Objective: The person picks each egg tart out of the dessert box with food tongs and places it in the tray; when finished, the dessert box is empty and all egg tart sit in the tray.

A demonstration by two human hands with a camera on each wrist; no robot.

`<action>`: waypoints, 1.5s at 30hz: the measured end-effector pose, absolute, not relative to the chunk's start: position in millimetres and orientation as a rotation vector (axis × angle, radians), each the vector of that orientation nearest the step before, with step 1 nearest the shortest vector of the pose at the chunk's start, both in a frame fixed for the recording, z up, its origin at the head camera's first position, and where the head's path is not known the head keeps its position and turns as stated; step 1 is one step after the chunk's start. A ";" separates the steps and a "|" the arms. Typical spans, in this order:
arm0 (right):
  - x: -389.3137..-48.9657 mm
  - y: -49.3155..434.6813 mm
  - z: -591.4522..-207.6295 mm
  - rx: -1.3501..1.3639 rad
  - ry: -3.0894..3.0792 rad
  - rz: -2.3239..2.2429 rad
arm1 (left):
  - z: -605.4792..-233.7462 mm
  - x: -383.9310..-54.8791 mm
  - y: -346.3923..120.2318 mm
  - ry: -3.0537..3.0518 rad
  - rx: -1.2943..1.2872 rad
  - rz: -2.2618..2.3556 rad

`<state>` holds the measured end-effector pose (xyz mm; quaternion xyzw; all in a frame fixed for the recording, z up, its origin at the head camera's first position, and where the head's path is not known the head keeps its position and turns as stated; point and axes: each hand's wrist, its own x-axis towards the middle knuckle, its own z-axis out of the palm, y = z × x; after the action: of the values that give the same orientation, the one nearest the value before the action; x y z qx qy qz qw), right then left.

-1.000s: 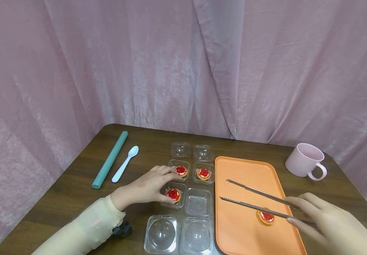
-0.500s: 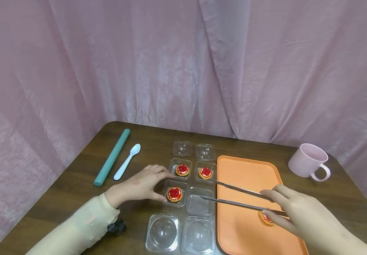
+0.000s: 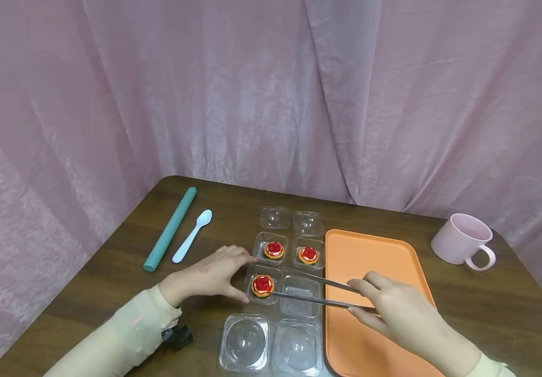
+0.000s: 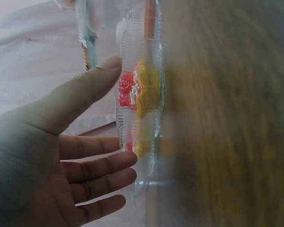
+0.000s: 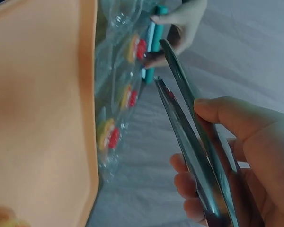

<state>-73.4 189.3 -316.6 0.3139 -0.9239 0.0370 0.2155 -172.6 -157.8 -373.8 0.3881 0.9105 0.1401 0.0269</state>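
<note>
My left hand [image 3: 212, 277] is at the left side of a clear plastic container, thumb and fingers spread with the tips at its wall. A red-topped tart [image 3: 262, 286] sits inside that container. My right hand [image 3: 398, 309] grips metal tongs [image 5: 189, 137], which reach left with parted tips. In the head view the tongs overlap the front containers, one tip right by the front left tart. The front right container [image 3: 305, 311] holds no tart. Two more tarts stand in the back containers, a left one [image 3: 273, 250] and a right one [image 3: 308, 255].
An orange tray [image 3: 370, 251] lies under my right hand; the right wrist view shows a tart [image 5: 7, 220] on it. Clear lids [image 3: 245, 343] lie in front and behind. A pink mug [image 3: 456, 238] stands right, a light blue spoon [image 3: 191, 238] and teal stick [image 3: 169, 230] left.
My right hand has carried the tongs leftward from above the tray to over the front containers. My left fingers have drawn back slightly from over the tarts to the container's side.
</note>
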 end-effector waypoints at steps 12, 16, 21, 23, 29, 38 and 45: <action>-84.4 165.1 -323.8 0.873 -2.644 0.061 | -378.7 -173.2 -155.8 2.784 1.160 0.470; -87.2 160.5 -323.6 0.904 -2.667 0.066 | -379.7 -172.8 -156.2 2.780 1.146 0.483; -91.0 154.2 -323.1 0.942 -2.654 0.032 | -380.7 -173.6 -157.1 2.789 1.147 0.482; -92.2 151.9 -322.4 0.949 -2.654 0.014 | -381.2 -174.1 -157.4 2.791 1.152 0.479; -95.4 146.7 -319.7 0.965 -2.660 -0.028 | -382.2 -175.0 -158.0 2.794 1.172 0.479; -97.5 143.1 -318.3 0.989 -2.639 -0.097 | -382.1 -175.4 -158.5 2.795 1.185 0.476; -95.1 145.1 -318.3 0.986 -2.616 -0.075 | -381.2 -174.1 -158.1 2.805 1.199 0.470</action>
<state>-95.1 145.1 -318.3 0.3474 -0.9215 -0.0264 0.1716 -174.1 -158.1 -381.2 0.3883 0.9085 0.1523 0.0277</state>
